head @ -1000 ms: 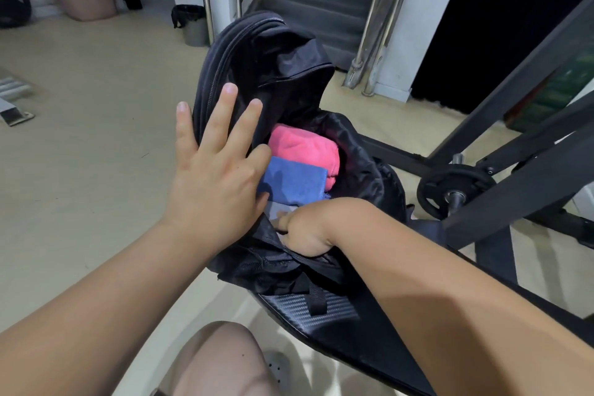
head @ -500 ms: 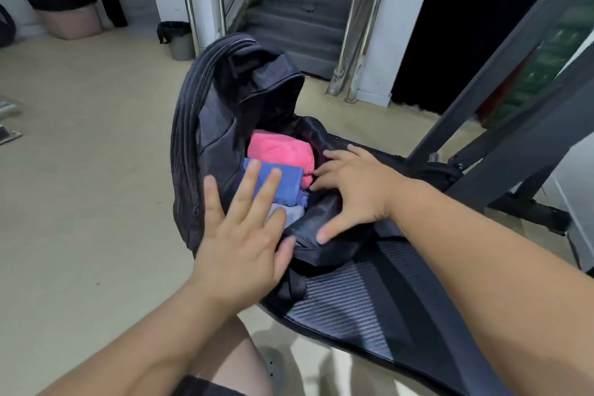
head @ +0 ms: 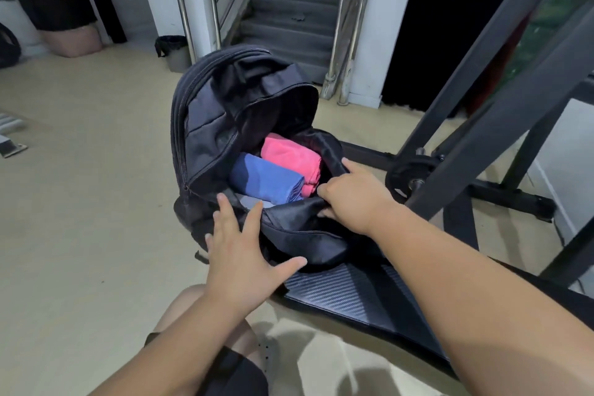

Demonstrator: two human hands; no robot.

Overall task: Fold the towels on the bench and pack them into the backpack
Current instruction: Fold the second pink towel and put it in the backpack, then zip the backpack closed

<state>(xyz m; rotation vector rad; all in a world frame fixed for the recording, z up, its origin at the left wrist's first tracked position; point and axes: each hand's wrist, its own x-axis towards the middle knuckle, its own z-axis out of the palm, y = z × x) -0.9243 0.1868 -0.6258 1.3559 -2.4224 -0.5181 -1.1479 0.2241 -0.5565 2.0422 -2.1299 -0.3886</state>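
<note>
A: Looking into the backpack [head: 225, 112], what can you tell me?

B: It stands open at the end of the tabletop [head: 353, 292], with its mouth turned toward you. A pink towel [head: 291, 154] and a blue towel [head: 263, 182] lie folded inside, side by side and touching.

A: Is anything hidden?

B: Yes. A pale bit of cloth [head: 252, 201] peeks out under the blue towel. Most of it is covered, so I cannot tell what it is. The bottom of the backpack is too dark to see.

A: Where are my hands?

B: Your left hand [head: 241, 251] lies on the front flap, with its fingers straight and spread wide. Your right hand [head: 350, 199] is at the right rim of the opening, with its fingers curled round the black cloth there. Some fingertips are tucked behind the cloth, out of sight. Your hands are apart.

A: Can you read any words?

B: I cannot make out any on the backpack or the towels. The cloth is dark and a little blurred.

A: What gets cut off?

B: The black frame bars [head: 501, 128] run out of the picture on the right. A round weight plate [head: 411, 172] sits partly behind one bar.
</note>
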